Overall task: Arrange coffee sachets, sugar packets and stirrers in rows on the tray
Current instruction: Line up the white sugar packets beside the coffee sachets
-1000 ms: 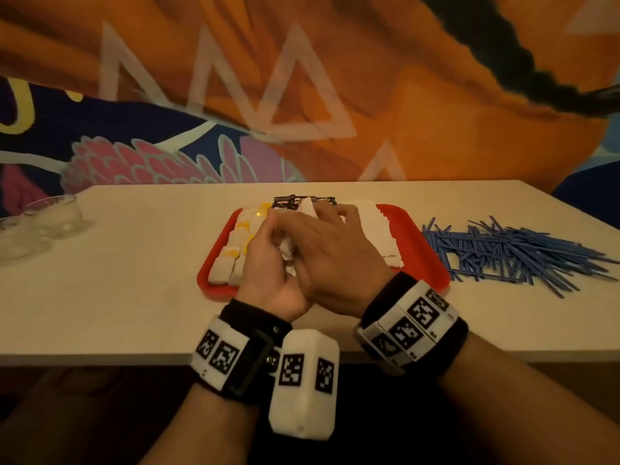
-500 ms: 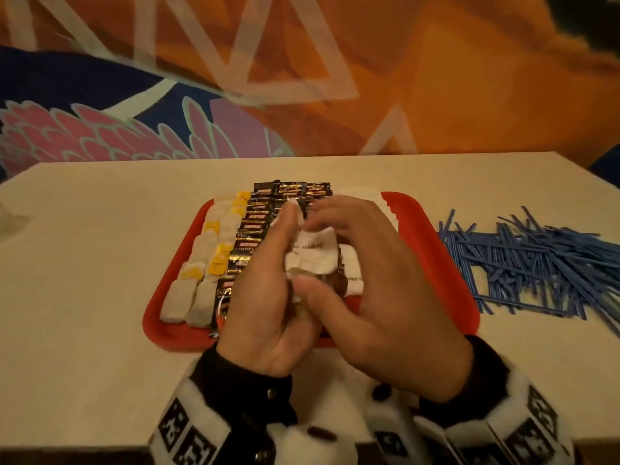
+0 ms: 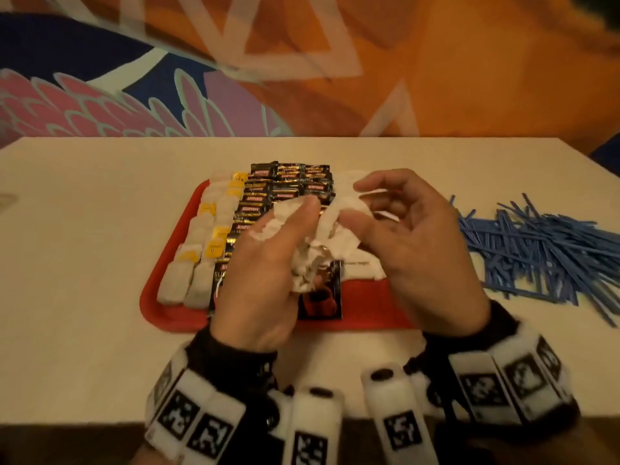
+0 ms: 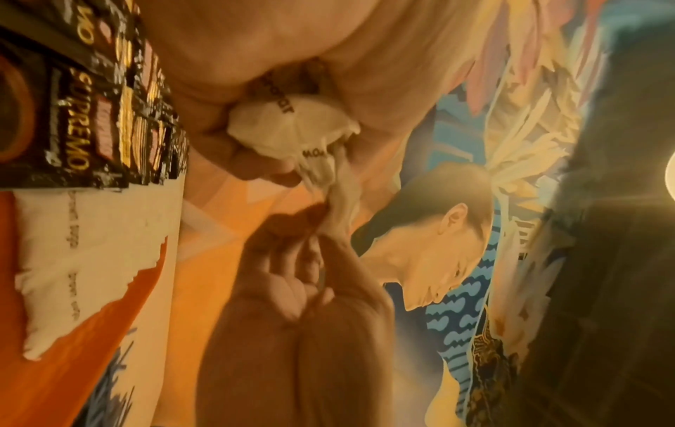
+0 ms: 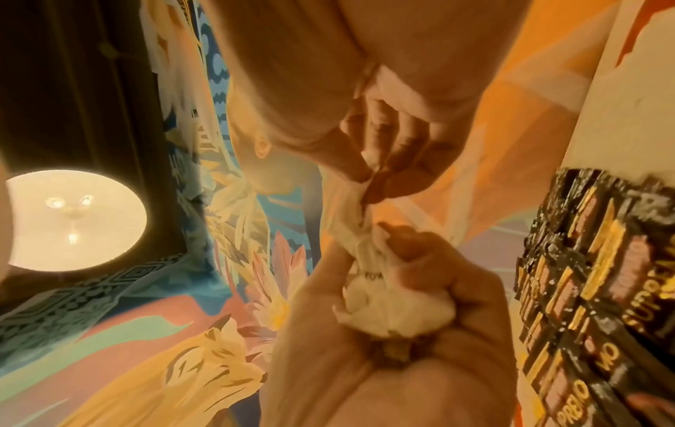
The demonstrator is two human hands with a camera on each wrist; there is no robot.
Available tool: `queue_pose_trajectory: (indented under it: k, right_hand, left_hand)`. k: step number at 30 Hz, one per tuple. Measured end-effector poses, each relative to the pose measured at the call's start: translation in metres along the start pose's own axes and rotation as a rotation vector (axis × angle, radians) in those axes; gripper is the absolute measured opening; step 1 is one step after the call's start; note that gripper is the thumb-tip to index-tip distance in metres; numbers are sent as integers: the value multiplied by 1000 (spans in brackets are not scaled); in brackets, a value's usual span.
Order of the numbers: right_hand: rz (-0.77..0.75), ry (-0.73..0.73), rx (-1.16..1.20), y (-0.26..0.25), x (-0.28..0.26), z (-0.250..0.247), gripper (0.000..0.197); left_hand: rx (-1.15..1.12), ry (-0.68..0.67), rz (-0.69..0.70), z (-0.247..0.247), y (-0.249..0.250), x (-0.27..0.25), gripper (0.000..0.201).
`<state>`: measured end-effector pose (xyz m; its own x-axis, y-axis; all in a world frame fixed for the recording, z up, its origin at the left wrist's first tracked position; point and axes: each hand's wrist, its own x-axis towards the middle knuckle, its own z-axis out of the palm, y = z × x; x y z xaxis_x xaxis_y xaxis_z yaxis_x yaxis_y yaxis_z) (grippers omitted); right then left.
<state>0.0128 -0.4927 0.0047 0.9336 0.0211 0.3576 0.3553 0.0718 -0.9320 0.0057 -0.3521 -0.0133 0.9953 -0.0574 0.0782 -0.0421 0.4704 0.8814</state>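
A red tray (image 3: 157, 297) lies on the table with two rows of white and yellow packets (image 3: 201, 229) at its left, black coffee sachets (image 3: 288, 182) in the middle and white sugar packets (image 3: 364, 266) at the right. Above the tray my left hand (image 3: 295, 236) grips a crumpled bunch of white sugar packets (image 3: 312, 260) (image 4: 292, 138) (image 5: 394, 303). My right hand (image 3: 352, 209) pinches one packet (image 5: 350, 196) of that bunch between thumb and forefinger. Blue stirrers (image 3: 536, 250) lie in a loose heap on the table right of the tray.
The pale table (image 3: 84, 263) stretches bare to the left of the tray. A painted wall (image 3: 302, 62) rises right behind its far edge. The stirrer heap reaches to the right border of the head view.
The head view has tilted down and come closer. Both hands have risen off the tray, and my right hand has drawn apart from the left, pulling at one packet of the bunch.
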Motion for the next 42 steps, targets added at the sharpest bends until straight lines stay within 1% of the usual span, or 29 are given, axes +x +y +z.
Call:
queue_pose_trajectory:
  k: [2,4,6,9,11,13,14,16,18,20,22,23,24,26,27,28,29,31,32,33,35,38,39,41,42]
  right_hand:
    - [-5,43,41,-3,-7,-4,28]
    - [17,25,43,-12,-15,-7,31]
    - [22,0,37,-20,-18,-11,31]
    - [74,28,123,-25,-23,-17,27]
    - [137,-3,114,-24,-30,-19,23]
    - [129,-46,33,-22,-37,-17,10]
    - [118,-41,18,-22,-39,-18,9]
    - [145,-20,61,-25,-40,-22,9]
    - [157,-37,53,-26,-40,-27,11]
    - [146,-103,-69,-25,-38,-30,11]
    - [165,-176,-162,-24,-37,-28,12]
    - [165,-170,-177,-23,-35,-28,13]
    - [146,-120,-179,-22,-34,-27,13]
    - [80,69,-155,-17,-33,-26,10]
    - [62,162,-121,-14,-34,-24,7]
    - [71,209,-74,-11,-37,-21,3]
    - [111,202,-28,-7,-40,-18,9]
    - [210,75,40,1,-48,-10,33]
    - [232,14,56,4,-51,-6,39]
    - [237,-29,69,5,-52,-4,40]
    - [223,-74,91,3,-53,-4,37]
    - [208,-151,28,0,-56,-3,41]
    - [200,-152,11,0,-58,-1,38]
    - [196,-92,23,0,-59,4,18]
    - [207,-57,41,2,-58,4,10]
  left_hand:
    - [79,-23,18,1,1,-7,18]
    - [166,-68,33,8,6,-16,23]
    - [244,-86,68,14,10,-21,22]
    - [257,-12,140,20,8,-24,22]
    - [225,52,155,24,7,-29,20]
    - [174,80,129,29,6,-35,17]
    - [151,88,106,30,5,-39,19]
    - [128,98,68,30,2,-45,19]
    - [110,104,37,28,-2,-50,16]
    - [108,101,29,25,-4,-53,19]
    - [153,105,37,21,-5,-54,24]
    - [176,108,43,18,-6,-53,20]
    - [187,118,52,15,-8,-52,13]
    - [142,164,53,13,-12,-52,4]
    - [94,190,49,15,-12,-52,5]
    - [51,215,45,16,-12,-51,9]
    - [18,237,40,17,-12,-51,16]
    - [-29,266,31,16,-14,-50,29]
    - [-50,270,29,17,-14,-52,32]
    - [-66,279,24,16,-15,-53,32]
    - [-94,291,6,15,-17,-57,33]
    - [-131,331,-23,14,-16,-63,32]
    - [-141,328,-27,13,-17,-64,32]
    - [-161,295,-30,11,-17,-65,28]
    - [-165,268,-35,10,-17,-66,23]
